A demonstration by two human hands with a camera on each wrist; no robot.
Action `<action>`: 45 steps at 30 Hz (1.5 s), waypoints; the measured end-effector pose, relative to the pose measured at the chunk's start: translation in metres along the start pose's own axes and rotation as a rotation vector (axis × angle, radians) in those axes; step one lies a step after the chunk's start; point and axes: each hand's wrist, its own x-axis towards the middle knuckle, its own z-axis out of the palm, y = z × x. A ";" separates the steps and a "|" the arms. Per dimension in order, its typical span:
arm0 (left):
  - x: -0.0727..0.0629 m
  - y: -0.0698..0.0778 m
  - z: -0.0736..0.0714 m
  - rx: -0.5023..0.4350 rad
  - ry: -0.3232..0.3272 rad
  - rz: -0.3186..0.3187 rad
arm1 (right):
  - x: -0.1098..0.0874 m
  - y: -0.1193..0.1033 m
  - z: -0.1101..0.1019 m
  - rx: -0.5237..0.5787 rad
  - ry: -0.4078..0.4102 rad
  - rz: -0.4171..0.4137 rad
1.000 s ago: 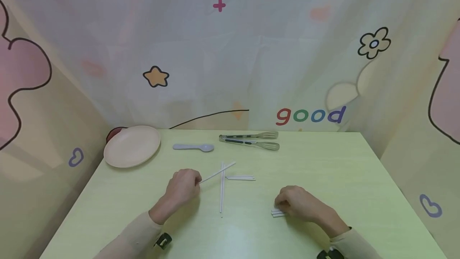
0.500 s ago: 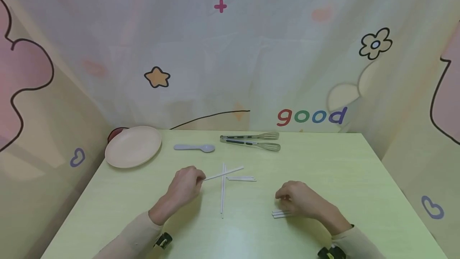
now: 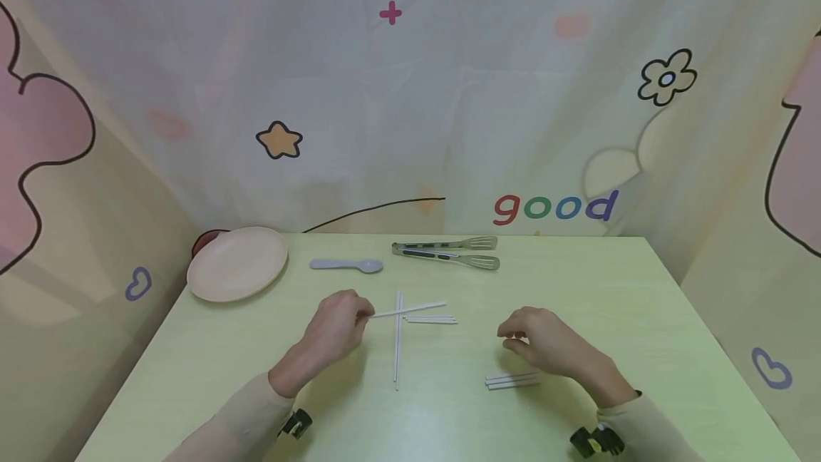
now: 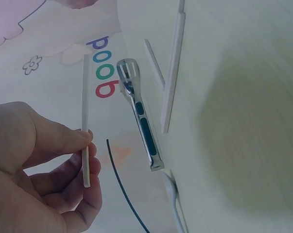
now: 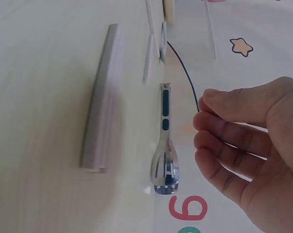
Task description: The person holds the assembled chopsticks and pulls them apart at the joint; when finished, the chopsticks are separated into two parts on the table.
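My left hand [image 3: 338,319] pinches a thin white stick [image 4: 85,97] between thumb and fingers, held up off the table in the left wrist view. In the head view that stick points right and overlaps the top part of long white sticks [image 3: 397,358] lying lengthwise on the table. Beside these, several white sticks [image 3: 436,319] lie crosswise. My right hand [image 3: 541,339] hovers with bent, parted fingers, nothing between them. Below it on the table lies a small bundle of white sticks [image 3: 512,381], close together; they also show in the right wrist view.
A round pale plate [image 3: 237,264] stands at the back left. Right of it lie a light purple spoon [image 3: 346,264] and metal tongs [image 3: 445,252] with slotted ends, near the table's back edge. A printed curtain [image 3: 359,91] hangs behind the table.
My left hand has moved slightly right and away, and its stick has swung from slanting to nearly level. My right hand has lifted off the bundle of sticks, which now lies uncovered.
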 end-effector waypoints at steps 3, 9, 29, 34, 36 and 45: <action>0.003 0.003 -0.004 0.004 0.015 0.016 | 0.002 -0.001 -0.005 -0.010 0.016 0.012; 0.007 0.006 -0.007 0.022 0.030 0.065 | 0.007 -0.004 -0.013 -0.019 0.070 0.009; 0.018 0.022 -0.015 0.002 0.030 0.142 | 0.022 -0.021 -0.029 -0.032 0.267 -0.060; 0.019 0.027 -0.017 0.009 0.041 0.161 | 0.027 -0.025 -0.031 -0.033 0.278 -0.071; 0.019 0.029 -0.018 0.009 0.044 0.169 | 0.029 -0.027 -0.032 -0.032 0.281 -0.074; 0.022 0.038 -0.019 -0.007 0.040 0.206 | 0.037 -0.036 -0.034 -0.021 0.282 -0.117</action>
